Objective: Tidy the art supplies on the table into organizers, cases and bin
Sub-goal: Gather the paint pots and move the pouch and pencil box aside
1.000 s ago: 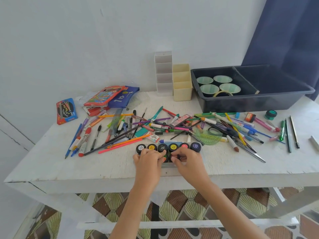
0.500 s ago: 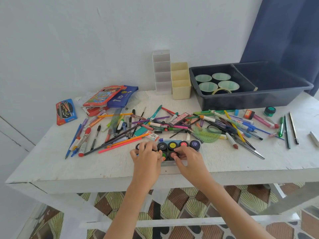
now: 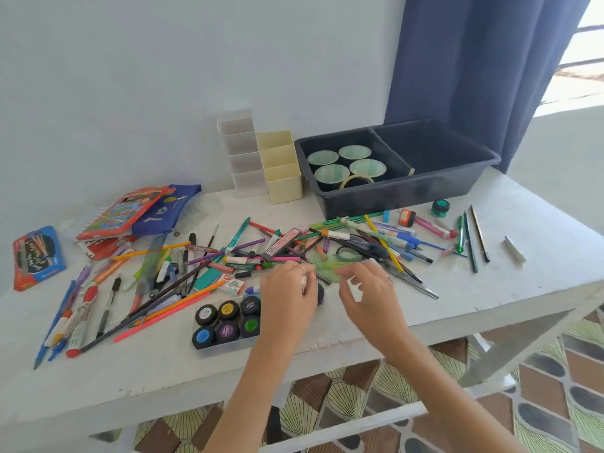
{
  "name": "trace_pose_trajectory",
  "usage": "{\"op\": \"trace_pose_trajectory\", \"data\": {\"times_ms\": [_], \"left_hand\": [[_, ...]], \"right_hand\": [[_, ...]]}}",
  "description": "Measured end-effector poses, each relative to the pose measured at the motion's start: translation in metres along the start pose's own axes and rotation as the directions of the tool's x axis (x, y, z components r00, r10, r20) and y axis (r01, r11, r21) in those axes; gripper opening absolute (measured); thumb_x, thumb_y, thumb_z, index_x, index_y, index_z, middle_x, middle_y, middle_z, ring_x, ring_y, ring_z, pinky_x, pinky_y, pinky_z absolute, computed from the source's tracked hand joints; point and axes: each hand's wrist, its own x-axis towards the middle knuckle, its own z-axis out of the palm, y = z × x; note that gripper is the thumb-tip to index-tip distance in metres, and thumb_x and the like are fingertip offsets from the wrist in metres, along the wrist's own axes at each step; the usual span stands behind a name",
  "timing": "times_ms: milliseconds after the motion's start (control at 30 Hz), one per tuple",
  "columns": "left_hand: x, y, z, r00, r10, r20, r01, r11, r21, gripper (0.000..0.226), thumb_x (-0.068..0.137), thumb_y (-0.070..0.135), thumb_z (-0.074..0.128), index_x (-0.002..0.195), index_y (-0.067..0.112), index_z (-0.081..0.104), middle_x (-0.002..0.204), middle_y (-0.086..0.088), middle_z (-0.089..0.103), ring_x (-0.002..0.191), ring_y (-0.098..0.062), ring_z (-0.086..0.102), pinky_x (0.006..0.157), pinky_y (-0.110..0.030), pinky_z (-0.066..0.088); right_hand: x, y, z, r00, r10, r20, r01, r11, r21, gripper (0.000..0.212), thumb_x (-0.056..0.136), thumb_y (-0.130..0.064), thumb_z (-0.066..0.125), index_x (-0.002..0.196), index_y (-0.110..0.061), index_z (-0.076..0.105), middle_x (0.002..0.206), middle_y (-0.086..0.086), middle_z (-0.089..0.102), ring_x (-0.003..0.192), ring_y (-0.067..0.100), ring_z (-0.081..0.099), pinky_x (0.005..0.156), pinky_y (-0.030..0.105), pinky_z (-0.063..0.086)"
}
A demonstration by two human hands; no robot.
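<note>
While coloured pens lie unsorted on the white surface, a dark round pot is gripped by the left hand; the state of the right hand cannot be told.

The left hand is palm down with fingers curled, the right hand just beside it, fingers loosely bent.

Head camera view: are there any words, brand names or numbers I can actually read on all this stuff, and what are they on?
"L" (perhaps an upside-down 7): a white mark on the blue pouch.
On the paint pot lids: labels too small to read.
On the red pencil box: print blurred.
On the blue and red packet: print blurred.
On the long black box: label blurred.
</note>
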Motion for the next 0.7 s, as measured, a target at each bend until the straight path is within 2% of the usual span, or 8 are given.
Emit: {"op": "trace_pose_trajectory", "data": {"times_ms": [67, 200, 333, 433, 567, 700], "left_hand": [[0.013, 0.019, 0.013, 0.999, 0.031, 0.035, -0.029, 0.998, -0.062, 0.023, 0.093, 0.02, 0.053, 0.106, 0.012, 0.07, 0.104, -0.002, 0.067, 0.101, -0.02, 0.057, 0.09, -0.039, 0.044], [0.043, 0.058, 0.044, 0.992, 0.113, 0.05, -0.109, 0.991, -0.081, 0.024, 0.091, 0.021, 0.056, 0.109, 0.016, 0.069, 0.105, 0.0, 0.069, 0.1, -0.016, 0.059, 0.092, -0.035, 0.044], [0.077, 0.091, 0.081, 0.988, 0.128, 0.092, -0.119, 0.988, -0.102, 0.021, 0.09, 0.021, 0.057, 0.103, 0.013, 0.07, 0.101, -0.001, 0.069, 0.097, -0.018, 0.06, 0.088, -0.038, 0.047], [0.102, 0.113, 0.109, 0.982, 0.135, 0.134, -0.121, 0.987, -0.104, 0.022, 0.091, 0.02, 0.056, 0.108, 0.014, 0.068, 0.106, -0.002, 0.067, 0.1, -0.018, 0.059, 0.09, -0.039, 0.047], [0.134, 0.137, 0.142, 0.952, 0.228, 0.203, -0.231, 0.973, -0.011, 0.025, 0.091, 0.014, 0.05, 0.111, 0.018, 0.065, 0.112, 0.002, 0.061, 0.106, -0.02, 0.053, 0.092, -0.037, 0.041], [0.159, 0.15, 0.164, 0.868, 0.322, 0.379, -0.409, 0.895, 0.177, 0.037, 0.088, 0.005, 0.054, 0.122, 0.02, 0.056, 0.131, 0.004, 0.049, 0.117, -0.019, 0.042, 0.093, -0.031, 0.034]], "right_hand": [[0.011, 0.017, -0.014, 0.999, 0.04, -0.017, -0.04, 0.999, -0.012, 0.015, 0.085, -0.006, 0.06, 0.097, -0.014, 0.065, 0.093, -0.006, 0.058, 0.085, 0.01, 0.051, 0.072, 0.02, 0.043], [0.036, 0.054, -0.041, 0.993, 0.118, -0.028, -0.118, 0.993, -0.019, 0.017, 0.088, -0.009, 0.058, 0.1, -0.017, 0.066, 0.095, -0.007, 0.057, 0.09, 0.012, 0.052, 0.077, 0.026, 0.047], [0.066, 0.094, -0.066, 0.99, 0.138, -0.021, -0.139, 0.99, -0.034, 0.014, 0.088, -0.009, 0.059, 0.098, -0.016, 0.066, 0.099, -0.002, 0.06, 0.088, 0.012, 0.053, 0.076, 0.024, 0.048], [0.091, 0.127, -0.083, 0.987, 0.157, -0.037, -0.16, 0.984, -0.078, 0.013, 0.086, -0.006, 0.06, 0.096, -0.012, 0.067, 0.096, -0.001, 0.059, 0.087, 0.016, 0.054, 0.077, 0.029, 0.05], [0.124, 0.172, -0.1, 0.979, 0.202, -0.04, -0.205, 0.973, -0.104, 0.018, 0.087, -0.003, 0.057, 0.1, -0.01, 0.067, 0.1, 0.001, 0.058, 0.095, 0.018, 0.053, 0.081, 0.026, 0.045], [0.149, 0.207, -0.109, 0.978, 0.205, 0.03, -0.194, 0.958, -0.209, 0.021, 0.09, -0.007, 0.054, 0.107, -0.013, 0.064, 0.111, 0.002, 0.057, 0.104, 0.015, 0.045, 0.085, 0.02, 0.037]]}}
